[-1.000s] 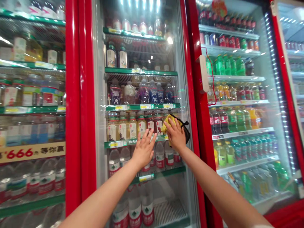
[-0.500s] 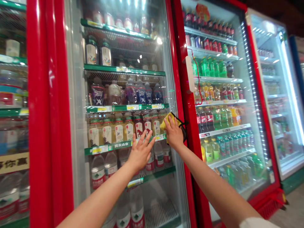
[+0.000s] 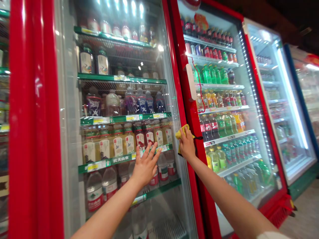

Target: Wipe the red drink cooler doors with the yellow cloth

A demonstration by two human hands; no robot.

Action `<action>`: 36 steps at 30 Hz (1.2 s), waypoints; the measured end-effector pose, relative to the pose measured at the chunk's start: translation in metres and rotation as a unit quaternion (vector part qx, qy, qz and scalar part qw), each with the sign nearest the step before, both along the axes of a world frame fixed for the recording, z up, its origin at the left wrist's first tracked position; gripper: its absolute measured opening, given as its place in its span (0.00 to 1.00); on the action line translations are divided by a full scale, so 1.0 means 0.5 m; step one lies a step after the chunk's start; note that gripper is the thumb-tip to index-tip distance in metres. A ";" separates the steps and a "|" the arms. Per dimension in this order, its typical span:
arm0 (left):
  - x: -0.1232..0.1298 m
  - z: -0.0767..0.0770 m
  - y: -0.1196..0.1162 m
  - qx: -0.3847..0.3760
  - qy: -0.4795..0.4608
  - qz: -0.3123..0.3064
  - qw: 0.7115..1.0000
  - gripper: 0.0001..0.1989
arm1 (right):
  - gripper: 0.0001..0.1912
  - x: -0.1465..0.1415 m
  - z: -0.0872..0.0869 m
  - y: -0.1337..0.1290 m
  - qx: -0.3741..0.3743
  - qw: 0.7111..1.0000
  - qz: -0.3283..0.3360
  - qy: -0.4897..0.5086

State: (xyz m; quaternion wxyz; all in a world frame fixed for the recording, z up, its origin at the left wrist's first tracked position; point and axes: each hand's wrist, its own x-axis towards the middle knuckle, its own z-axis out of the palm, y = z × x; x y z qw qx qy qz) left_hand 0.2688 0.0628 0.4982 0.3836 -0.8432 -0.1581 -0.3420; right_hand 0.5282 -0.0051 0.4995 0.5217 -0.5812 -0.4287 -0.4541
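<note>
My left hand is spread in front of the glass door of a red-framed drinks cooler, with the fingers apart and nothing in them. Whether its palm touches the glass, I cannot tell. Farther right, my right hand presses a yellow cloth with a dark edge against the door's right side, by the red frame. Part of the cloth is hidden under the fingers. Behind the glass stand rows of bottles, among them amber tea bottles and clear water bottles.
A second red cooler full of soft drinks stands to the right, with a white handle and a thin red cord at its left edge. Beyond it is a lit white cooler. A red door frame rises at the left.
My right hand and the cloth have shifted right on the door, onto the red frame's edge. My left hand stays spread at the glass. The view has turned slightly to the right.
</note>
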 end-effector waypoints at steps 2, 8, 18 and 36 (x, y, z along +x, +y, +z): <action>-0.002 0.002 -0.002 0.005 0.001 0.002 1.000 0.39 | 0.31 0.008 0.097 -0.001 -0.001 1.000 0.010 0.003; -0.023 0.015 0.007 0.030 -0.013 0.012 0.999 0.41 | 0.29 0.003 0.123 0.007 0.022 1.000 0.001 0.007; -0.048 0.016 0.016 0.024 0.002 0.020 1.000 0.43 | 0.27 -0.033 0.124 0.022 0.057 0.998 -0.021 0.026; -0.242 0.057 0.071 0.009 -0.089 0.066 0.994 0.49 | 0.26 -0.204 0.212 0.068 0.012 0.998 0.029 -0.046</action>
